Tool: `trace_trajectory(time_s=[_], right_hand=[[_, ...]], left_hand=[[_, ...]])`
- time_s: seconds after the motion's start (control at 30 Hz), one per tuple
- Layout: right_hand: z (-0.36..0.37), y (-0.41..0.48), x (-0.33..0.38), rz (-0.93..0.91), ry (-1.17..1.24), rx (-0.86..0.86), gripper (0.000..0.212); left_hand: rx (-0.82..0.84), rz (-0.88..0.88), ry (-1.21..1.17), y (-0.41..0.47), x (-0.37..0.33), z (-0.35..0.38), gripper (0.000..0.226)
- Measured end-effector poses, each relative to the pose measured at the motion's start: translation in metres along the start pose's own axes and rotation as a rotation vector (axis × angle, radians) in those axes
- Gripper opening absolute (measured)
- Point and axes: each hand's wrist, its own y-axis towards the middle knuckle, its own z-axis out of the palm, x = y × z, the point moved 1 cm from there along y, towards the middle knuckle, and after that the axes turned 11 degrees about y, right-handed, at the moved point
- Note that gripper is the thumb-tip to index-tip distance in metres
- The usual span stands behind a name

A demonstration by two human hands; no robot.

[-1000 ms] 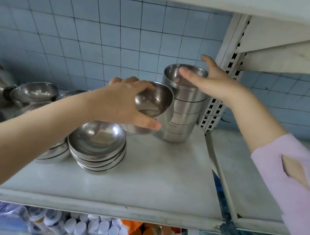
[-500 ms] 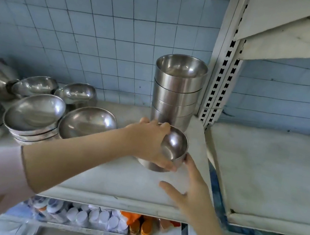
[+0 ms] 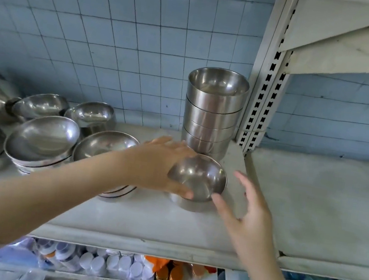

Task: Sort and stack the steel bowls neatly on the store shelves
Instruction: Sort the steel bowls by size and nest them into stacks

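- The small steel bowl (image 3: 198,181) stands mouth up near the front of the shelf (image 3: 165,224). It is just in front of the tall stack (image 3: 213,110) of similar straight-sided bowls and appears to rest on its own base.
- To do this step well, I judge the bowl should be lifted straight up and kept level. It then goes over the top bowl of the tall stack and comes down only once the rims line up. A tilted entry would likely jam it or leave it sitting crooked.
- The tall stack is high and narrow and sits just beside the slotted upright post (image 3: 262,91). The set-down should therefore be gentle, and a steadying touch on the stack's side would probably guard against a wobble.
- The left hand (image 3: 159,167) has the bowl in its grip. The thumb lies on the near rim, the fingers curve round the far left side, and the palm is close against the outer wall. Its forearm reaches in from the lower left, passing in front of the wide bowls.
- The right hand (image 3: 249,215) holds nothing. Its fingers are straight and spread, with one fingertip just beside the bowl's near right wall. I cannot tell whether it touches.
- Further left, the wide shallow bowls (image 3: 43,139) sit in tilted stacks. They look like a different kind, so the small bowl does not belong there.
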Motion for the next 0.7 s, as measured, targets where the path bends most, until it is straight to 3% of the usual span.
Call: trace_trajectory(time_s=[0.07,0.13,0.2,0.33,0.47,0.57,0.7], right_hand=[[0.0,0.018,0.028,-0.057,0.059,0.055,0.056],[0.014,0.04,0.057,-0.093,0.118,0.166,0.048],[0.043,0.064,0.085,-0.097,0.156,0.311,0.049],[0.119,0.117,0.125,-0.088,0.077,0.531,0.06],[0.199,0.164,0.145,-0.088,-0.157,0.675,0.068],[0.248,0.187,0.154,-0.009,-0.334,0.808,0.081],[0.296,0.206,0.157,0.172,-0.485,0.918,0.09]], left_hand=[[-0.083,-0.048,-0.013,-0.027,0.03,-0.023,0.087],[-0.136,-0.148,-0.048,-0.05,0.072,-0.038,0.095],[-0.166,-0.274,-0.077,-0.07,0.12,-0.047,0.109],[-0.138,-0.505,-0.139,-0.102,0.21,-0.049,0.112],[-0.062,-0.5,-0.13,-0.113,0.288,-0.031,0.124],[0.083,-0.467,-0.081,-0.104,0.327,-0.018,0.103],[0.222,-0.463,-0.048,-0.082,0.362,-0.005,0.11]])
